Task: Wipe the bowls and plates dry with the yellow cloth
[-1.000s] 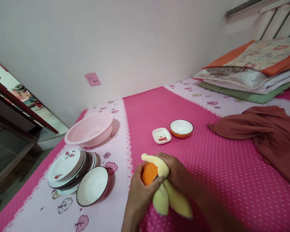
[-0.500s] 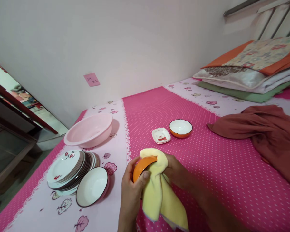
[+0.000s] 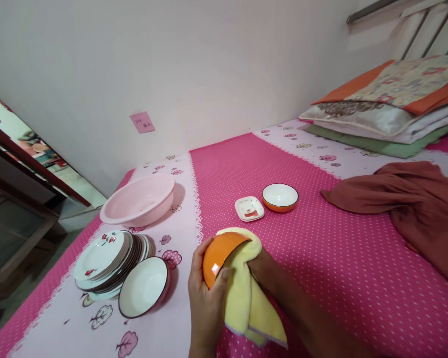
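Note:
My left hand (image 3: 205, 293) grips an orange bowl (image 3: 221, 252) by its side, thumb over the dark rim; the bowl is tilted with its outside facing up and left. A yellow cloth (image 3: 242, 293) lies against the bowl's inner side and far edge, its loose end hanging down. My right hand (image 3: 259, 266) is closed on the cloth at the bowl's right side, its fingers mostly hidden. Beyond the hands, a small square dish (image 3: 249, 209) with a red print sits beside another orange bowl (image 3: 280, 196), white inside and upright.
At left, a stack of plates (image 3: 100, 256) stands beside a white bowl (image 3: 144, 288) leaning on its side, with a pink basin (image 3: 138, 201) behind. A brown-red garment (image 3: 403, 199) and folded bedding with pillows (image 3: 381, 117) lie at right. A wall (image 3: 209, 74) rises behind.
The held bowl has turned so that more of its orange outside shows. My right hand with the cloth has moved slightly down toward the bowl's inner side.

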Available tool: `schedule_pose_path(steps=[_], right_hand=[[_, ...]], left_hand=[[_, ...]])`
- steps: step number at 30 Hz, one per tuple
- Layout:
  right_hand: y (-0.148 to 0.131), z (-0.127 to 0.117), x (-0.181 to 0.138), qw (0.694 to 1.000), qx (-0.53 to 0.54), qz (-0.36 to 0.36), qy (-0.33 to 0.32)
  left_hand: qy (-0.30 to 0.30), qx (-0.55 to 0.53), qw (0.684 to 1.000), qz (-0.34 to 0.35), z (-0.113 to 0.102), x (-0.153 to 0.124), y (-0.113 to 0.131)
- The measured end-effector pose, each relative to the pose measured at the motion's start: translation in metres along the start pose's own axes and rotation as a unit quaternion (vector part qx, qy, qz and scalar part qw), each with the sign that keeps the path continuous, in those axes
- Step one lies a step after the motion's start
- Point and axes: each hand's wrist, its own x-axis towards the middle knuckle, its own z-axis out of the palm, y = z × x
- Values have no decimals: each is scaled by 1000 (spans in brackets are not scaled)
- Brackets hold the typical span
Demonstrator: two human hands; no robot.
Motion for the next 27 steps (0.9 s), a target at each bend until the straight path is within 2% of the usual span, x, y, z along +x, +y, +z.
schedule_pose_path(steps=[4,8,11,13,16,21,25,27], right_hand=[[0,-10,-2,997,-57,4,42],[-2,-14,-7,979,-199,-46,0],[0,-13,-7,954,-287,-90,-11],[1,-12,-6,950,-298,-97,-16],[-1,-10,-7,965,-256,-60,-16],[-7,-4,-6,993,-113,5,12],[-8,5,-4,999,-16,40,25],[-6,11,-4,999,-2,31,25]], left_hand=[[-61,65,996,-24,-2,3,11],[-102,59,992,-33,1,2,9],[-91,46,994,-30,3,-1,1],[-70,37,996,-35,3,-2,-2],[-41,29,998,-45,2,-2,0],[6,-12,999,-48,0,-2,4],[33,-100,993,-61,-2,-3,-1],[51,-143,986,-68,-1,-5,-2]])
